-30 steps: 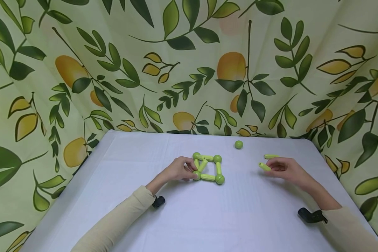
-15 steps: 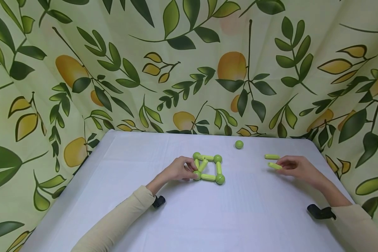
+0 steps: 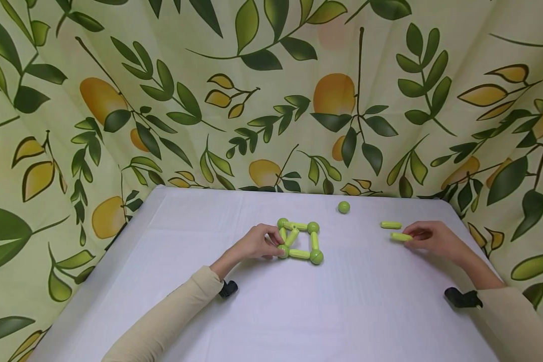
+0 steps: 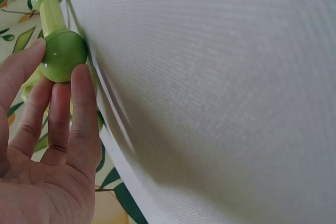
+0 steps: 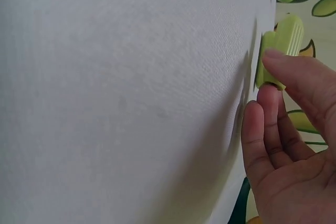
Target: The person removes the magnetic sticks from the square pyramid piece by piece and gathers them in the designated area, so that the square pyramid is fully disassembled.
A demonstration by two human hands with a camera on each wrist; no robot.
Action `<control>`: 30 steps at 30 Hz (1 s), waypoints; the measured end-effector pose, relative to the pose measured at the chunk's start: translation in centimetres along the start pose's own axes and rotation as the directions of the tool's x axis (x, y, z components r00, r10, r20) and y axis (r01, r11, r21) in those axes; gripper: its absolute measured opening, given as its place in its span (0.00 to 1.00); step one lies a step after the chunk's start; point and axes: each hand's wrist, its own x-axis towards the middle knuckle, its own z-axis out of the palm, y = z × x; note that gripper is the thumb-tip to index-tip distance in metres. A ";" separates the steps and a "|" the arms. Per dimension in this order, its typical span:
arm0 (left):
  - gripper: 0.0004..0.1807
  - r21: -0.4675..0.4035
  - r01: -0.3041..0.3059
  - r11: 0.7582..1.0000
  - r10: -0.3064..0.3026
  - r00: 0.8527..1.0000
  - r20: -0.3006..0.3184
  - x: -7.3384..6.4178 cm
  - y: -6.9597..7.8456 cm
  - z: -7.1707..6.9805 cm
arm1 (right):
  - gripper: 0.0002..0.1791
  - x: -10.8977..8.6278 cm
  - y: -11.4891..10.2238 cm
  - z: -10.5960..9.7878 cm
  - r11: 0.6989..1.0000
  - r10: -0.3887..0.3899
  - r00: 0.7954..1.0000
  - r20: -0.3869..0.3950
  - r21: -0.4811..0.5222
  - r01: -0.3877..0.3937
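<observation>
A square of light-green rods (image 3: 300,255) joined by darker green balls lies on the white table in the head view. Its near-left ball (image 4: 63,56) is gripped by the fingertips and thumb of my left hand (image 3: 257,242). From that ball a further rod (image 3: 291,238) slants upward, its top end free. To the right, my right hand (image 3: 436,240) pinches a loose green rod (image 3: 400,237) between thumb and fingers, close over the table. Just behind it lies another rod (image 3: 391,225), partly covered by the held one in the right wrist view.
A single green ball (image 3: 344,207) sits near the table's back edge, between the square and the loose rods. Behind the white table (image 3: 271,311) hangs a curtain (image 3: 280,125) printed with leaves and fruit. Black wrist cameras (image 3: 462,298) sit at both cuffs.
My right hand has moved to the right with the rod, which has turned to lie nearly parallel to the rod behind it. My left hand stays on the corner ball.
</observation>
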 end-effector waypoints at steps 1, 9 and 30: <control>0.10 0.000 -0.001 1.000 0.001 1.000 0.000 0.0 0.0 0.0 | 0.14 0.1 0.1 0.0 1.000 -0.003 1.000 0.000 -0.005 0.003; 0.10 -0.010 0.000 1.000 0.000 1.000 -0.005 -0.1 0.1 0.0 | 0.13 0.8 0.1 0.1 0.999 0.033 0.999 0.015 -0.043 -0.032; 0.10 -0.034 0.033 0.999 -0.033 0.999 0.002 -0.1 -0.1 0.0 | 0.13 1.6 -0.3 0.8 0.995 0.097 0.994 0.040 -0.043 -0.095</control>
